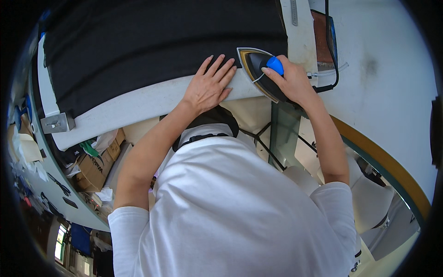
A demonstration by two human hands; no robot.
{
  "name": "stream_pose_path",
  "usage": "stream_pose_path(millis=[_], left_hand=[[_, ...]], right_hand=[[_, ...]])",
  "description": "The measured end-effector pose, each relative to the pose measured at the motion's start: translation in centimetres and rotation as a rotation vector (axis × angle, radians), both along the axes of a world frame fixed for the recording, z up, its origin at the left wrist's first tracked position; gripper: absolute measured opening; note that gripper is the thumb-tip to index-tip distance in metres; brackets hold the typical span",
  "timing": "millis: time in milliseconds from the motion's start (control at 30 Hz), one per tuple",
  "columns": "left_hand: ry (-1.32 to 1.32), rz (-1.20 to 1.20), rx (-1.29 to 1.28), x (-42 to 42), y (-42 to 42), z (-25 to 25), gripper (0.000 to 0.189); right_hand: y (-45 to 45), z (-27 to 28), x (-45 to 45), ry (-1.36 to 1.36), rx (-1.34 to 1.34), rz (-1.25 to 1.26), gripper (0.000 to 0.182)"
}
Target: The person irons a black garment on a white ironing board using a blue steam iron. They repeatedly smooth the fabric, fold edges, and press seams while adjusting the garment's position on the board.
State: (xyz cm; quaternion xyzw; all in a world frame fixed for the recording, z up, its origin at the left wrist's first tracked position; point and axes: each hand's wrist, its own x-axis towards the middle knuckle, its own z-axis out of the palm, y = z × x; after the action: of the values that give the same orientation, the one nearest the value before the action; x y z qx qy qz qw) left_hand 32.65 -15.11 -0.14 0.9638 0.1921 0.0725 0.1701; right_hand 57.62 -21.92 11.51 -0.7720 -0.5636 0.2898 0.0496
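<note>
A wide piece of black fabric (pixel 155 38) lies over the pale ironing surface (pixel 138 98), with a few soft ridges across it. My left hand (pixel 209 83) rests palm down, fingers spread, on the fabric's near edge and the pale cover; nothing is in its grasp. To its right, my right hand (pixel 294 79) grips the blue handle of a steam iron (pixel 258 69). The iron's tip points away from me and to the left, over the fabric's near right corner, while its rear reaches across the pale border. Its soleplate face is hidden.
A metal ruler (pixel 294 14) lies at the far right border. Beside it is a reddish-brown pad (pixel 322 41), with the black cord (pixel 335 62) and a clear coiled hose (pixel 332 72) nearby. A metal box (pixel 57 123) sits at the left corner. Scissors (pixel 59 184) lie on the left table.
</note>
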Motion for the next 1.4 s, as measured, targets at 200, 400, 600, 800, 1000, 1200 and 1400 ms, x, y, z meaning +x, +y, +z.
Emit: stream_pose_path(millis=[200, 400, 600, 800, 1000, 1200, 1400], left_hand=[[0.034, 0.031, 0.033, 0.5, 0.1, -0.3, 0.055], [0.089, 0.051, 0.012, -3.7, 0.8, 0.5, 0.059], [0.212, 0.167, -0.012, -11.3, 1.2, 1.0, 0.069], [0.264, 0.277, 0.032, -18.1, 2.3, 0.8, 0.071], [0.264, 0.306, 0.008, -20.6, 2.4, 0.4, 0.071], [0.248, 0.376, 0.005, -23.5, 3.4, 0.7, 0.073], [0.215, 0.486, 0.044, -32.3, 5.1, 0.3, 0.073]], right_hand=[[0.6, -0.5, 0.2, -0.007, -0.054, 0.032, 0.042], [-1.8, -0.6, 1.2, -0.039, -0.02, -0.016, 0.041], [1.1, -0.2, -4.2, 0.026, 0.002, 0.122, 0.043], [5.3, -1.2, -11.5, 0.039, 0.031, 0.245, 0.04], [6.3, -0.4, -12.8, 0.0, -0.055, 0.136, 0.043], [6.2, -0.5, -14.5, 0.056, -0.013, 0.11, 0.048], [9.9, -0.7, -26.7, 0.216, -0.116, 0.224, 0.047]])
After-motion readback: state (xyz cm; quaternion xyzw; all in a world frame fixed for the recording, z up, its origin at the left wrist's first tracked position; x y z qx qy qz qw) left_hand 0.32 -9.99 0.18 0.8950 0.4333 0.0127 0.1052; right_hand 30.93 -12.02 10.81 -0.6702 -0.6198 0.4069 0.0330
